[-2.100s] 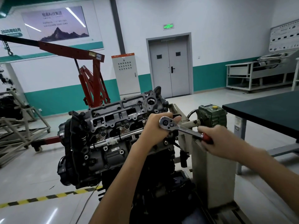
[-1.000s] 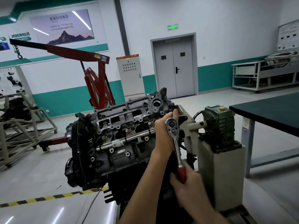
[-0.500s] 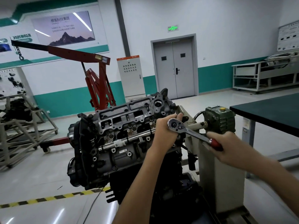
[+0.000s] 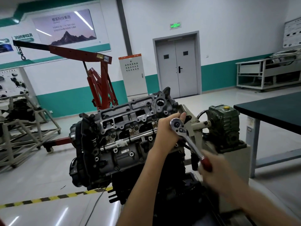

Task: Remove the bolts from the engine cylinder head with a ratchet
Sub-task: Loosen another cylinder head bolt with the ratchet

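Head view: the ratchet handle has swung down from half a second ago, another loosening stroke. The right hand, blurred, grips its red end; the left hand cups its socket end on the cylinder head. The bolt is hidden, probably still threaded.

Ratchet: handle now slants down and right from its head, lower than half a second ago, when it lay nearer level. Right hand: dropped with the red grip, blurred, sitting lower beside the engine.
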### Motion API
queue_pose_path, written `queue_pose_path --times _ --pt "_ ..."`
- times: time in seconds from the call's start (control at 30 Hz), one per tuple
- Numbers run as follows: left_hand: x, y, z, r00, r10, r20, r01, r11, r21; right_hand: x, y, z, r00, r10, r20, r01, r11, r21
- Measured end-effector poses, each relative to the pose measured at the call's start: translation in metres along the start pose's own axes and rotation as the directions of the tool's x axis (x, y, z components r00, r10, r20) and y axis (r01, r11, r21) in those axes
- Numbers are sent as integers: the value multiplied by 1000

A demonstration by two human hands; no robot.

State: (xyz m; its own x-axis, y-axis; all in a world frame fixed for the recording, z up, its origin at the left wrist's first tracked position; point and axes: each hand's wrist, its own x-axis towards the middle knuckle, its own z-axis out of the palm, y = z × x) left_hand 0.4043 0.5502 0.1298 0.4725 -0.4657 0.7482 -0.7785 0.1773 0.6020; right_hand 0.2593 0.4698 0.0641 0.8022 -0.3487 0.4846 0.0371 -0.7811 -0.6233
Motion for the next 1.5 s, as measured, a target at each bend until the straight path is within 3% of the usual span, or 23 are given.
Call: queue_pose_path --times 0.1,0.17,0.23,0.33,0.43,0.5,0.57,0.67,0.77,0.87,1.03,1.13,1.2,1.3,1.37,1.43,1.5 --pt "4 0 -6 998 15 65 -19 999 48 33 14 -56 992 -68 110 107 910 -400" --pt "2 -1 -1 1000 6 2 -5 1000 -27 39 16 -60 992 -86 92 119 877 -466" --pt "-1 -1 6 995 2 -102 -10 997 -80 24 11 -37 1000 -19 22 26 935 -355" --pt "-2 1 17 973 -25 -231 -6 991 -134 -5 -10 18 990 110 -84 -108 994 31" --pt "0 2 23 949 -100 -299 55 987 -154 -14 -37 61 976 202 -85 -157 915 370" --pt "0 1 23 947 -93 -306 57 990 -126 -17 -45 71 973 223 -62 -173 877 447" --pt "-2 -1 20 964 -79 -255 46 990 -136 -15 -36 57 978 198 -61 -167 928 335" --pt "-2 -2 6 996 -5 -88 0 998 -61 1 -6 7 997 68 -37 -69 997 -29" --pt "4 -4 -6 998 52 34 -53 997 46 28 10 -43 994 -20 109 49 963 -267" --pt "3 -1 -2 999 45 25 -45 999 12 34 15 -49 994 -46 97 78 930 -358" --pt "-2 -1 16 985 55 -161 -66 996 -64 -10 -13 23 992 96 -76 -88 991 104" --pt "0 0 21 975 1 -223 -22 996 -89 -18 -40 61 978 204 -50 -160 876 454" --pt "-1 0 20 970 7 -244 -25 997 -69 -19 -48 69 979 203 2 -173 831 528" --pt "-2 1 14 988 2 -155 -17 995 -94 -11 -25 37 995 100 -1 -96 961 260" --pt "-1 1 5 998 23 -58 -25 999 -31 5 -3 -8 994 5 106 -6 1000 7" --pt "2 2 -3 999 26 29 -27 999 37 28 8 -53 970 -64 237 115 971 -210" --pt "5 2 -8 997 27 75 -31 998 60 47 7 -80 958 -130 254 226 889 -398"
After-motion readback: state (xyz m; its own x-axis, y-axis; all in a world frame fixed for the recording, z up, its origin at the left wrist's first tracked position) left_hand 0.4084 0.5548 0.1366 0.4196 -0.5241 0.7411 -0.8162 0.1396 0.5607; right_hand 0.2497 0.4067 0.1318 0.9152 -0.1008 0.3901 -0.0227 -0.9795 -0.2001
